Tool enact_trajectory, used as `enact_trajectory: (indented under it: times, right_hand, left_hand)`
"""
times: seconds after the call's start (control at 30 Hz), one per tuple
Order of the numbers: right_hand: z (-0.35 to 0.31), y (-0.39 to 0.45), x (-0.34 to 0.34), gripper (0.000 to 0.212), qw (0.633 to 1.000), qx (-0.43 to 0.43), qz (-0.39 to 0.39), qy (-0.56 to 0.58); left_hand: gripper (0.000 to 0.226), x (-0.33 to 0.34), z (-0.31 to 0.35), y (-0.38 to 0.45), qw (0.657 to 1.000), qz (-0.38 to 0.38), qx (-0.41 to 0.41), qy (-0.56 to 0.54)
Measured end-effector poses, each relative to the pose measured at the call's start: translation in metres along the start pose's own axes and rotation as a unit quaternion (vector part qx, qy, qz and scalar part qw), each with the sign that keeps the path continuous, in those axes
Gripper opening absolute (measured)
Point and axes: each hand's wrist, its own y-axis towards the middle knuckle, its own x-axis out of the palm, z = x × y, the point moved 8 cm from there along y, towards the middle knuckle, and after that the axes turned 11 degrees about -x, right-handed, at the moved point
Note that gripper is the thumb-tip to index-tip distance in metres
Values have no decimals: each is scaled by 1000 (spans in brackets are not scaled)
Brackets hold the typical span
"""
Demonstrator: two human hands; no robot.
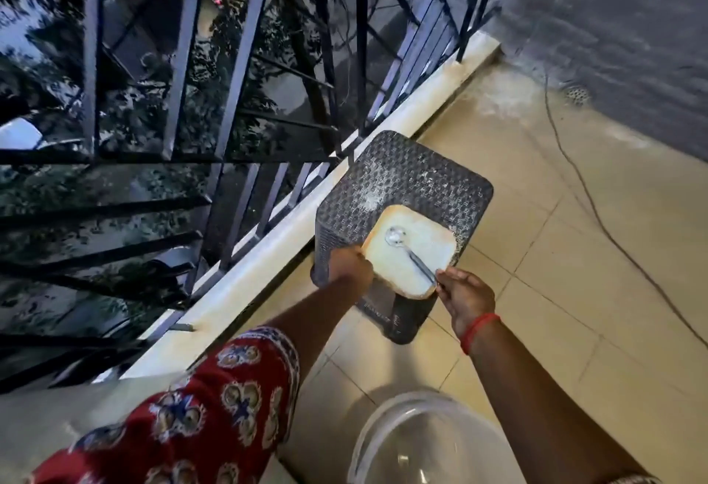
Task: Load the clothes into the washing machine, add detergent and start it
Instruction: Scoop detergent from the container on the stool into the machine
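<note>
An open cream-coloured detergent tub (402, 284) full of white powder sits on a dark woven plastic stool (406, 180). A metal spoon (412, 253) lies in the powder, bowl towards the far end. My right hand (465, 297) pinches the spoon's handle at the tub's near right corner. My left hand (350, 265) grips the tub's near left edge. The round glass door of the washing machine (413, 441) shows at the bottom of the view, standing open.
A dark metal railing (245, 73) on a low white kerb (291, 238) runs along the left. Beige floor tiles (574, 292) spread to the right, crossed by a thin cable (597, 207). A floor drain (576, 94) sits by the grey wall (613, 16).
</note>
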Motion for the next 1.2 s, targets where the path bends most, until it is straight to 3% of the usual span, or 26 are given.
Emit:
enact_trajectory:
  times: [0.27,0.4,0.5,0.63,0.7,0.8,0.93,1.2]
  right_hand:
    - [5,36,9,25,999,-40,12,-7]
    - [-2,36,2,13,995,-81,30,-42]
    - [-20,18,-13,15,984,-144,68,-82]
    - [-44,-38,-10,22,962,-193,1,-192]
    - [-59,-80,-1,31,921,-248,-50,-297]
    - [-80,-166,27,29,841,-353,-141,-385]
    - [-74,-280,74,36,693,-415,-294,-511]
    - [-79,-506,148,49,526,-555,-420,-489]
  left_hand:
    - [28,-8,3,24,998,60,19,-27]
    - [40,-9,6,19,998,19,25,-57]
    - [47,-17,9,-1,998,22,47,-20]
    - [17,-32,-9,-52,999,4,43,14]
    - [14,-43,-32,-86,1000,-8,-1,-5]
    - [48,-77,-62,-143,1000,22,18,7]
    - [62,-137,-89,-210,993,80,73,57]
    - [71,-301,-160,-322,958,254,88,96]
